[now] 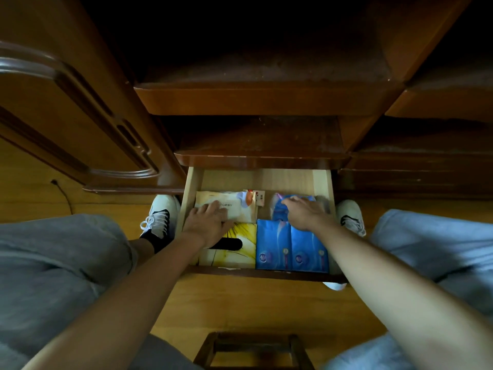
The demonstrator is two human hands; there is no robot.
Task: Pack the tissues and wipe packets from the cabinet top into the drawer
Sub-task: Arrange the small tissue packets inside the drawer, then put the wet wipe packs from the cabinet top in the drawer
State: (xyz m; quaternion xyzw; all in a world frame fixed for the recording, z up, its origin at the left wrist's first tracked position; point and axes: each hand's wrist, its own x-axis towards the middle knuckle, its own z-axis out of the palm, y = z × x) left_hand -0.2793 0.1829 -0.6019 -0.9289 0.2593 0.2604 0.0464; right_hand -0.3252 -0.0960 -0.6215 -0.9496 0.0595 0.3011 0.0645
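While both arms reach down into an open wooden drawer [190, 198], a seated person sorts packets inside a dark brown cabinet [261, 98]. The left hand [210, 222] lies flat with its fingers spread and fairly straight, pressing on a pale beige wipe packet [234, 201] at the drawer's back left. That packet carries an orange-and-white flap at its right end, just beside a small cream-coloured card or pack whose print is too small to read. The right hand [304, 213] rests on a crumpled blue tissue packet [280, 210] at the back right, its fingers bent over the wrapper; whether they actually pinch it cannot be told from this angle.

Nearer the drawer front, a yellow tissue box [240, 252] with a dark oval slot sits on the left, partly under the left wrist. Touching its right side are blue tissue packs [292, 248], lying flat side by side and filling the front right corner.

Above the drawer, the cabinet top [262, 140] appears as a dim brown ledge, with a second shelf higher up in shadow.

Grey trouser legs [53, 257] frame the scene on both sides, and white sneakers [162, 212] stand on the yellowish wooden floor [240, 303] to either side of the drawer. A small wooden stool [253, 351] shows at the bottom edge.
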